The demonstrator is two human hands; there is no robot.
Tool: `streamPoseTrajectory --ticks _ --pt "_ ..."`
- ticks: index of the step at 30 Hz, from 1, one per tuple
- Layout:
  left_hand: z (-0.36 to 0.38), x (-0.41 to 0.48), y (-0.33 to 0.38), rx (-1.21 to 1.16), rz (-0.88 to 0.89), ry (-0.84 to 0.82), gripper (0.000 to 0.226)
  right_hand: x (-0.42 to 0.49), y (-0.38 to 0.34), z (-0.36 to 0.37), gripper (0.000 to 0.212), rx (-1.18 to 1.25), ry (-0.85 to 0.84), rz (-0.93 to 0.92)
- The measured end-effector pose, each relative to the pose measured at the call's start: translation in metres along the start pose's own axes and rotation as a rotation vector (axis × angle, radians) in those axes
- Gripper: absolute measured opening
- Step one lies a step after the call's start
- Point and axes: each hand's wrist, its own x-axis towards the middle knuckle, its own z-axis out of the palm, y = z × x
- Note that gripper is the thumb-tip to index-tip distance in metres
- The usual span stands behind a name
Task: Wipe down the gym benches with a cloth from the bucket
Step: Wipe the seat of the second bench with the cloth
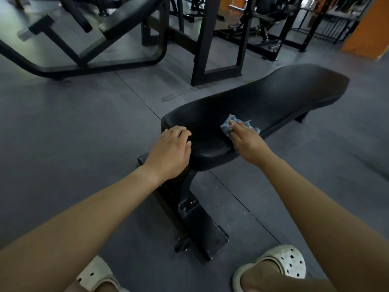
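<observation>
Where right grip presses, cloth underlies.

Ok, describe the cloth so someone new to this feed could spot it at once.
Find the long black bench running across the grey floor. At its near end the right hand presses flat on a small crumpled cloth. It is the only blue, textured thing there, showing around the hand against the smooth black pad.
</observation>
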Motion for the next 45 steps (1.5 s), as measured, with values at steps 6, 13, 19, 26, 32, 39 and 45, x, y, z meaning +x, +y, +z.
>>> streamPoseTrajectory --ticks 6,13,19,26,32,39,45 --pt "-0.001 0.003 0.007 0.097 -0.018 -0.003 0.037 -0.022 -0.018 0.03 0.039 0.036 0.197 -0.012" --pt "-0.011 0.022 0.018 0.182 -0.008 0.023 0.023 -0.033 0.005 0.027 0.05 0.001 0.106 -0.205" --pt "-0.002 0.064 0.009 0.02 0.118 -0.008 0.024 0.02 0.042 0.001 0.046 -0.012 0.123 -0.014" --pt "0.013 0.144 0.001 -0.031 0.281 -0.102 0.029 0.085 0.072 -0.023 0.047 -0.061 0.084 0.179" --pt "0.015 0.166 -0.011 -0.046 0.355 -0.048 0.026 0.084 0.064 -0.008 0.047 -0.095 0.188 0.337" --pt "0.01 0.162 -0.024 -0.065 0.476 -0.05 0.022 0.041 0.029 0.029 0.052 0.032 0.345 0.418" --pt "0.001 0.153 -0.035 -0.094 0.594 -0.169 0.026 0.008 -0.029 0.053 0.046 0.185 0.463 0.531"
